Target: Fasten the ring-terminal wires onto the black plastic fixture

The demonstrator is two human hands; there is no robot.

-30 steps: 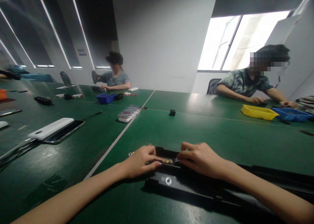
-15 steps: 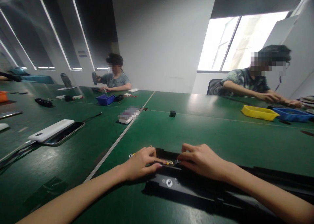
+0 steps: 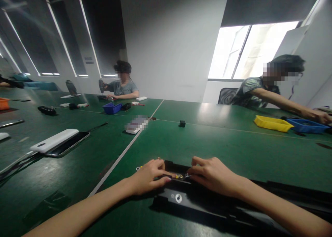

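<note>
A long black housing lies on the green table in front of me, with a round white mark near its left end. My left hand reaches over that end, thumb and index finger closed on a ring terminal with a yellow sleeve. Behind this hand, another ring terminal sticks out. My right hand is over the housing, fingertips pinched at a small shiny metal piece just right of the ring. What exactly those fingertips hold is too small to make out.
A small black block lies beyond my hands. Yellow and blue trays stand at the right, by a co-worker's arm. A white power bank and a phone lie left. Another person sits across, near a blue bin.
My hands keep nearly the same pose at the housing. The view has tilted slightly upward. At the right, the co-worker's arm has stretched out past the blue tray.
</note>
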